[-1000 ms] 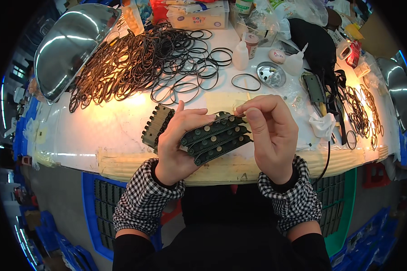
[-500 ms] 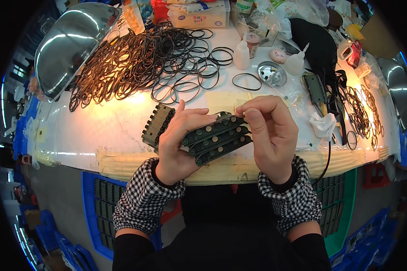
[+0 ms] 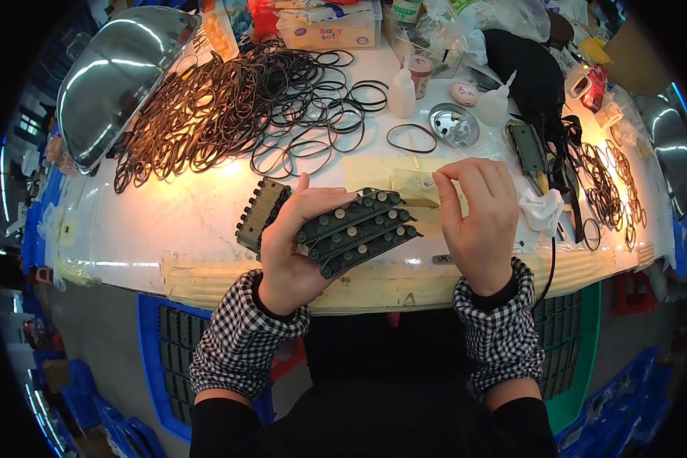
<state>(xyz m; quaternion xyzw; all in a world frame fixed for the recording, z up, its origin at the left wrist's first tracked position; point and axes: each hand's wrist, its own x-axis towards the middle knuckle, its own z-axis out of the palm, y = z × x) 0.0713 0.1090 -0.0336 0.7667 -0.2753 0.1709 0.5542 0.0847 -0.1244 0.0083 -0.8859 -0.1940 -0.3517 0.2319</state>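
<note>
My left hand (image 3: 282, 263) is closed round a stack of dark green strips (image 3: 359, 229). The strips have toothed edges and rows of round discs, some dark and some brass-coloured. Its thumb rests along the upper edge, and its other fingers are hidden beneath. My right hand (image 3: 479, 217), apart from the strips on their right, has thumb and fingertips pinched together; whatever is between them is too small to make out. Just left of my left hand is a tan ribbed block (image 3: 261, 217) with dark knobs along its sides, partly covered by the hand.
A heap of black rubber loops (image 3: 237, 107) spreads at the back left beside a shiny metal lamp hood (image 3: 122, 84). White squeeze bottles (image 3: 401, 95) and a round metal dish (image 3: 454, 125) stand behind my hands. Blue (image 3: 151, 359) and green (image 3: 588, 359) trays of parts flank me below.
My right hand has drawn away from the strips to the right, still pinched. My left hand and the strips have shifted slightly left. A small yellowish piece on the table now shows between the hands.
</note>
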